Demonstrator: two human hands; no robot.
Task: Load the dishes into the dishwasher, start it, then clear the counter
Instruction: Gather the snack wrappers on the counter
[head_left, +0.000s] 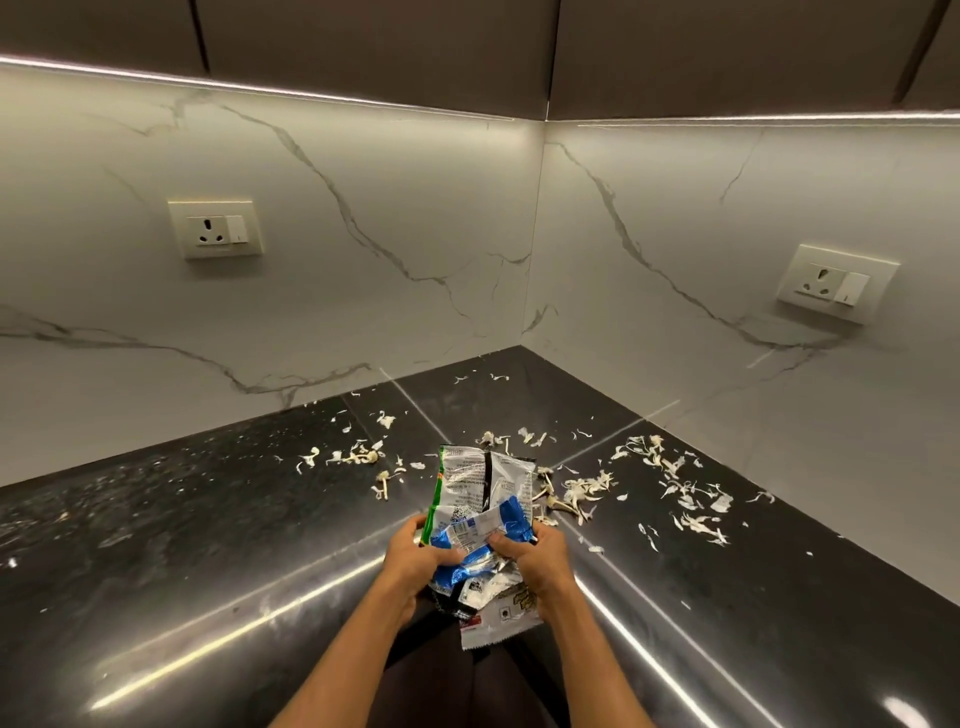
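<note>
Foil wrappers (480, 493), crumpled, sit bunched between the left hand (415, 564) and right hand (537, 569), both gripping them above the glossy black counter (208, 519). Pale peels (587, 488) litter its corner beyond, under white marble walls (363, 234) with two sockets (215, 228).

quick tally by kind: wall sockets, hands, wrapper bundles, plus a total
wall sockets: 2, left socket, right socket
hands: 2, left hand, right hand
wrapper bundle: 1, gripped by both hands
total: 5

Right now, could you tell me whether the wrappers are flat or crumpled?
Crumpled: the wrappers are creased and bunched between the left hand and right hand.
</note>
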